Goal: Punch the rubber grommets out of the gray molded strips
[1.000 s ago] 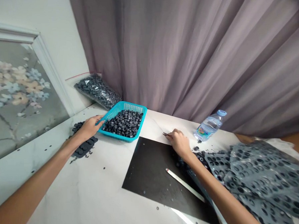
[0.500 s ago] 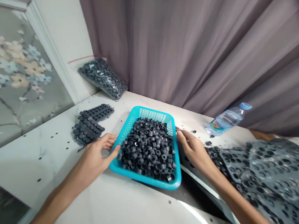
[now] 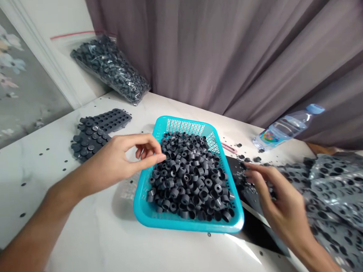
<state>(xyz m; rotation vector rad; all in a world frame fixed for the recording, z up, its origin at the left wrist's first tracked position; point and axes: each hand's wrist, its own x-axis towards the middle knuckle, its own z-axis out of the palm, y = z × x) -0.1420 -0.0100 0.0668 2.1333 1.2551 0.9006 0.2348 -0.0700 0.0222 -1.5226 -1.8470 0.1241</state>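
Observation:
A turquoise plastic basket [image 3: 189, 229] stands in the middle, heaped with small dark grey rubber rings [image 3: 189, 176]. Over its left rim reaches my left hand [image 3: 125, 161], fingers curled and a small gap between thumb and forefinger; nothing shows in it. Off the basket's right side is my right hand [image 3: 279, 200], fingers loosely stretched and apart, above the black mat [image 3: 255, 231]. Part of that mat is hidden by basket and hand. Just past the basket's right rim lies a thin pinkish tool like tweezers [image 3: 229, 147].
Perforated dark rubber sheets [image 3: 102, 128] lie at left on the white table [image 3: 95, 238]. A zip bag [image 3: 111, 68] of dark pieces leans in the back corner. At right are a tilted water bottle [image 3: 287, 126] and a pile of holed grey sheets [image 3: 342, 192]. Small black bits are scattered about.
The basket has come from the back left to the middle, over part of the mat. Both hands were at its sides half a second ago; the right has since moved away rightward.

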